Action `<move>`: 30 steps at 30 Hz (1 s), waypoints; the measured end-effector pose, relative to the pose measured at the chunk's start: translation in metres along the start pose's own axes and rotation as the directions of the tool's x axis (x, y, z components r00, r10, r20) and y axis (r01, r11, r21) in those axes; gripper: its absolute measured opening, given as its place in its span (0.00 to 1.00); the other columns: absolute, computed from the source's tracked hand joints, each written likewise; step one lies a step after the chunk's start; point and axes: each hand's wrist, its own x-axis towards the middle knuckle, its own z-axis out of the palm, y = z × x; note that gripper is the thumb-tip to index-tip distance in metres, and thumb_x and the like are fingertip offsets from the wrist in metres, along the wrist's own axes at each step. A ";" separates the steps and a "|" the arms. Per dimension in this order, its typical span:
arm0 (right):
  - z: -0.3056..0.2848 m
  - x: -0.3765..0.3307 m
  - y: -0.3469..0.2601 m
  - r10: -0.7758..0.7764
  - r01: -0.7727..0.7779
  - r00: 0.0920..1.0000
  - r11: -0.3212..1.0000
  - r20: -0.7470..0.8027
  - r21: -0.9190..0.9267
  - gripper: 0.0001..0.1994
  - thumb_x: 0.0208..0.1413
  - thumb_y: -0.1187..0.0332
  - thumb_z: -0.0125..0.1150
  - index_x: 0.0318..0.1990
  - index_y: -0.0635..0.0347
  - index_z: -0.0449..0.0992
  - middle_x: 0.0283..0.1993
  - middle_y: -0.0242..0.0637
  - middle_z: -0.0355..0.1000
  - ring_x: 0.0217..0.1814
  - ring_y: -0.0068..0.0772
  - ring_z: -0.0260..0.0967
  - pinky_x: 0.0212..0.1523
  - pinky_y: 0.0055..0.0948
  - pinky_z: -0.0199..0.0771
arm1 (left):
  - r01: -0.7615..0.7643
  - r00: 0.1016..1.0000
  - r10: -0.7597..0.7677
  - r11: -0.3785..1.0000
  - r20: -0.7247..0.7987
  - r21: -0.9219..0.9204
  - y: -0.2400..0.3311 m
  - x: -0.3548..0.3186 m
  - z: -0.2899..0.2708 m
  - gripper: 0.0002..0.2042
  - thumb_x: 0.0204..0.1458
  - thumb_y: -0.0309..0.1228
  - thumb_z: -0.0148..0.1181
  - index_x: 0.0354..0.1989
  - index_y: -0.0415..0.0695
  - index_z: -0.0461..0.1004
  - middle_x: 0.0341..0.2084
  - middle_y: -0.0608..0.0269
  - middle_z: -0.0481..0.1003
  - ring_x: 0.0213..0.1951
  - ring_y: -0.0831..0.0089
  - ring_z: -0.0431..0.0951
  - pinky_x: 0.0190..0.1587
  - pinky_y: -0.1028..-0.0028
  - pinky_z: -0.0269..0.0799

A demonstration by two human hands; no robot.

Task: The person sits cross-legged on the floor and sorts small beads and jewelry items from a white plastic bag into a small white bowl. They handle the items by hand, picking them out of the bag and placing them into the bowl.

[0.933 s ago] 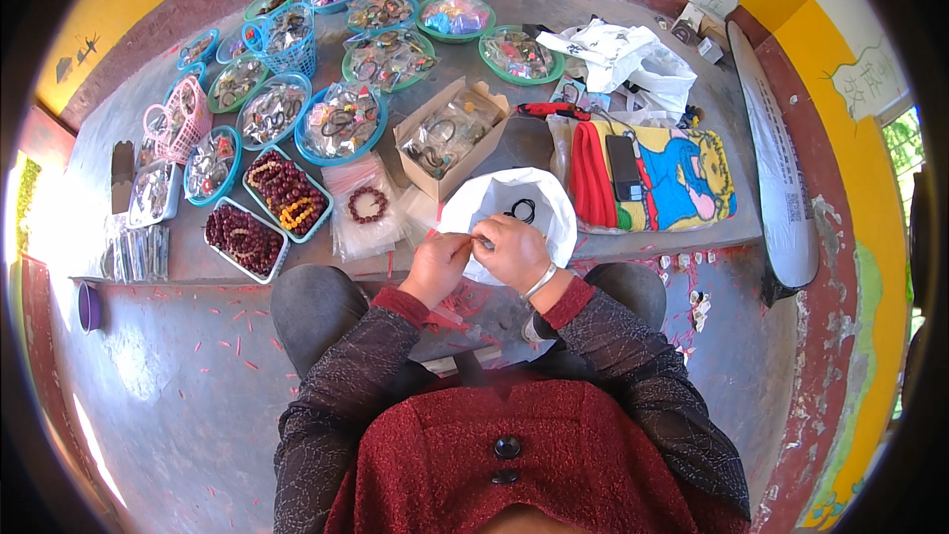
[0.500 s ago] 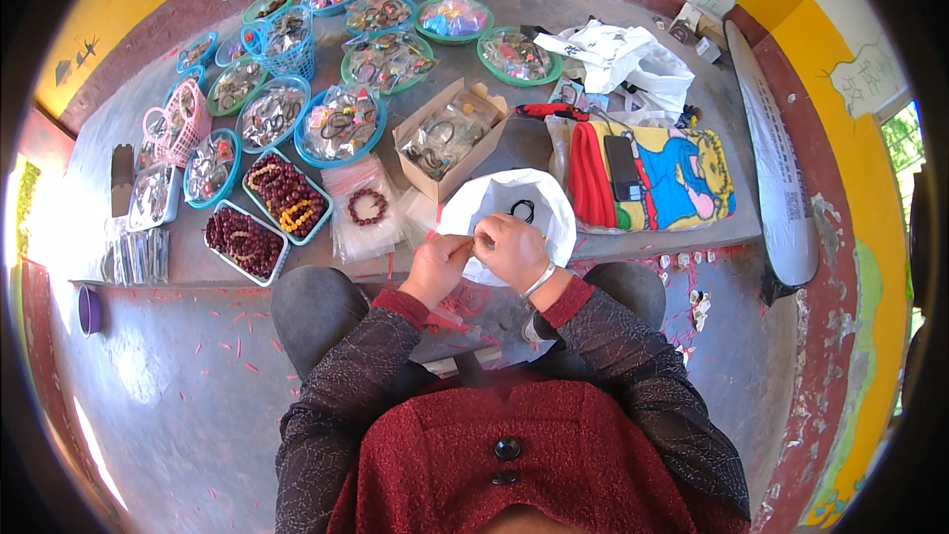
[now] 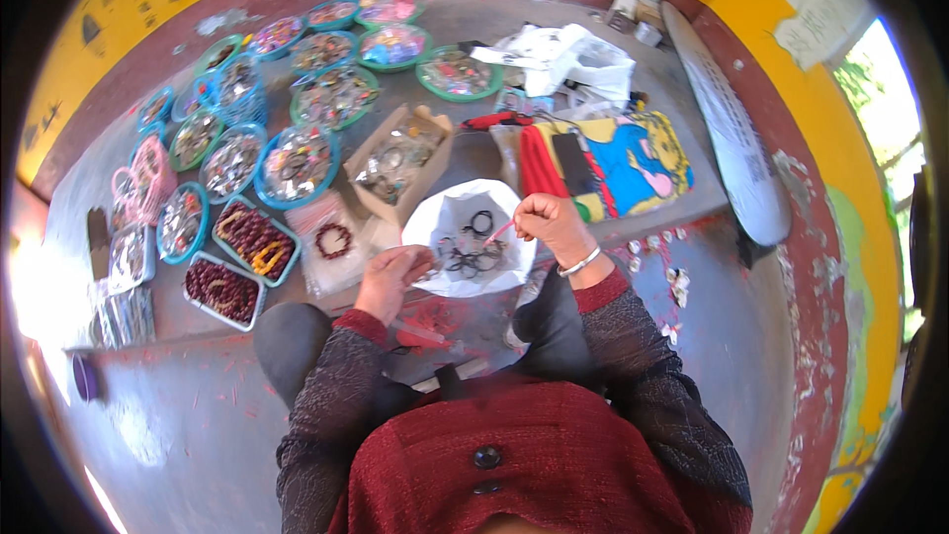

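Note:
A white bag [image 3: 425, 218] stands open in front of me, with several dark cord loops [image 3: 473, 255] inside. To its right, my right hand [image 3: 556, 229] pinches one end of a thin red strip [image 3: 501, 231], which hangs over the bag's opening. My left hand [image 3: 391, 279] is at the bag's left edge, its fingertips pressed together. What it holds there is too small and blurred to make out. Left of the bag, a dark red bead bracelet [image 3: 334, 240] lies on a stack of clear plastic bags [image 3: 321, 277]. A silver bangle [image 3: 579, 262] circles my right wrist.
Behind the bag stands a cardboard box [image 3: 432, 183] of packaged trinkets. Round baskets [image 3: 297, 203] of small goods fill the left side, with bead-filled trays [image 3: 252, 321] nearer. A phone [image 3: 572, 162] lies on a colourful folded cloth [image 3: 647, 173] at right. Red scraps [image 3: 425, 334] litter the space below.
My hands have parted: the right moved right with the red strip, the left moved left and down. The whole view has shifted, and more cord loops show inside the bag.

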 end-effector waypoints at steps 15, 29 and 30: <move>-0.229 -0.470 0.272 0.616 -0.963 -0.144 -0.266 -0.775 -0.033 0.13 0.47 0.64 0.54 0.39 0.61 0.76 0.44 0.48 0.71 0.48 0.47 0.69 0.46 0.38 0.69 | -0.011 0.999 0.009 0.999 0.048 0.053 0.002 -0.014 0.020 0.10 0.55 0.25 0.47 0.38 0.31 0.71 0.35 0.53 0.74 0.39 0.66 0.75 0.45 0.74 0.72; -0.149 -0.116 0.060 0.452 -0.122 0.807 0.758 -0.380 0.641 0.11 0.53 0.67 0.53 0.40 0.65 0.71 0.36 0.40 0.74 0.37 0.34 0.73 0.36 0.28 0.73 | -0.038 0.999 0.042 0.993 0.035 -0.110 0.013 -0.037 0.025 0.09 0.54 0.25 0.47 0.37 0.33 0.72 0.34 0.53 0.74 0.39 0.67 0.75 0.44 0.73 0.72; -0.136 -0.093 0.044 0.377 -0.099 0.883 0.732 -0.280 0.674 0.12 0.53 0.66 0.54 0.40 0.66 0.72 0.36 0.41 0.74 0.37 0.35 0.73 0.37 0.28 0.72 | -0.035 0.999 0.038 0.991 0.026 -0.131 0.013 -0.037 0.027 0.09 0.54 0.25 0.47 0.36 0.33 0.72 0.34 0.53 0.74 0.39 0.67 0.75 0.44 0.73 0.72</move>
